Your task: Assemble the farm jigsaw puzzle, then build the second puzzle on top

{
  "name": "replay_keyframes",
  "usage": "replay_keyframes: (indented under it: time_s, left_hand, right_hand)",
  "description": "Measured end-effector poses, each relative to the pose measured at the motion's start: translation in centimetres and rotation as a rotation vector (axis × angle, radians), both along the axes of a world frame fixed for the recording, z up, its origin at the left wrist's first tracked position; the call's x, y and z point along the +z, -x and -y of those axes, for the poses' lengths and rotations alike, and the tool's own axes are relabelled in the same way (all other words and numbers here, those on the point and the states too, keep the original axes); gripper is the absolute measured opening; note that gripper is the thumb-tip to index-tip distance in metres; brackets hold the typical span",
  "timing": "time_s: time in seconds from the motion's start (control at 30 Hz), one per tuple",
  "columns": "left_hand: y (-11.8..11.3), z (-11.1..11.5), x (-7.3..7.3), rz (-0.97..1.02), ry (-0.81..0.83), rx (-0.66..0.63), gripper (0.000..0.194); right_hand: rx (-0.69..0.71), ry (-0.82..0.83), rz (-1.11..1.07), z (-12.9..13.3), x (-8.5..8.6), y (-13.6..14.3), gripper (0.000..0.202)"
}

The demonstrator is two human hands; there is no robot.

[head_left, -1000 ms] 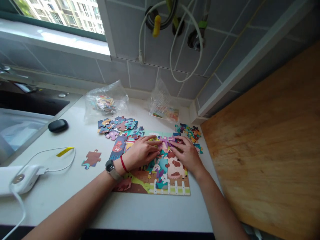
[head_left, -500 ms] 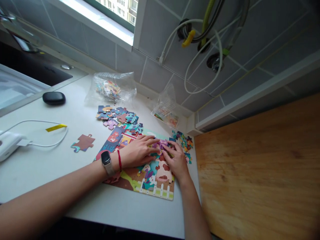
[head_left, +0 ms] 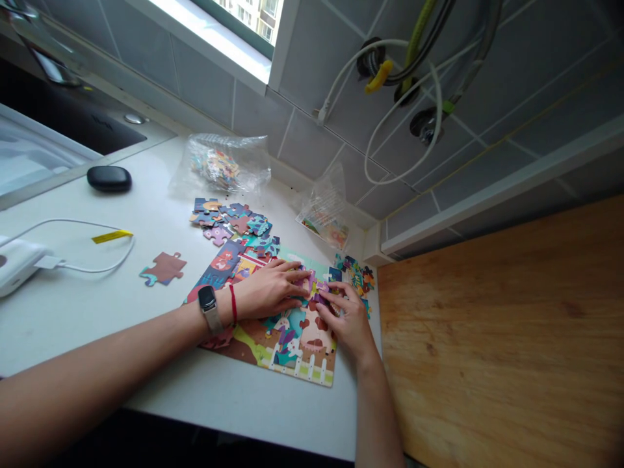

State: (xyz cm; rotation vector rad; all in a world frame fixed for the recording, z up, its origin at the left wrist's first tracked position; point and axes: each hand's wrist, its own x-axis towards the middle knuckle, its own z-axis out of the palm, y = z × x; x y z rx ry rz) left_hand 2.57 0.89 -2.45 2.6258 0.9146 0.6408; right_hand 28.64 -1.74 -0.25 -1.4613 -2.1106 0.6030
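Observation:
A colourful jigsaw puzzle (head_left: 314,341) with a cow, a rabbit and a white fence lies on the white counter, largely joined. My left hand (head_left: 273,290) rests across its middle, fingers stretched out and pressing lightly near purple pieces. From the right, my right hand (head_left: 348,320) has thumb and fingertips together on a purple puzzle piece (head_left: 319,290) at the puzzle's upper right. The fingers partly cover that piece. Behind the puzzle is a heap of loose pieces (head_left: 238,221). More loose pieces (head_left: 358,273) lie beyond my right hand.
A single brown piece (head_left: 166,268) lies at left, near a white charger with cable (head_left: 49,261) and a black case (head_left: 109,178). Two plastic bags stand at the back, one with pieces (head_left: 219,162), one with a picture card (head_left: 324,218). A wooden board (head_left: 502,325) borders the right.
The view has shifted slightly. My right hand's fingers have drawn back a little from my left fingertips, uncovering more of the purple pieces. My left hand stays nearly in place.

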Motion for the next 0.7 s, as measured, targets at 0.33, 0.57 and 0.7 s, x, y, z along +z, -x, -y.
replay_keyframes:
  time_s: [0.33,0.57,0.7]
  left_hand:
    - [-0.03,0.13,-0.16,0.075,0.017,0.004,0.027]
    - [-0.1,0.11,0.02,0.004,0.007,0.007,0.03]
    - [-0.12,0.09,-0.03,0.03,0.014,0.011,0.029]
  right_hand:
    - [0.079,0.108,-0.042,0.3,0.34,0.21,0.025]
    - [0.107,0.125,0.002,0.34,0.99,0.31,0.022]
    - [0.114,0.128,0.025,0.43,1.01,0.27,0.019]
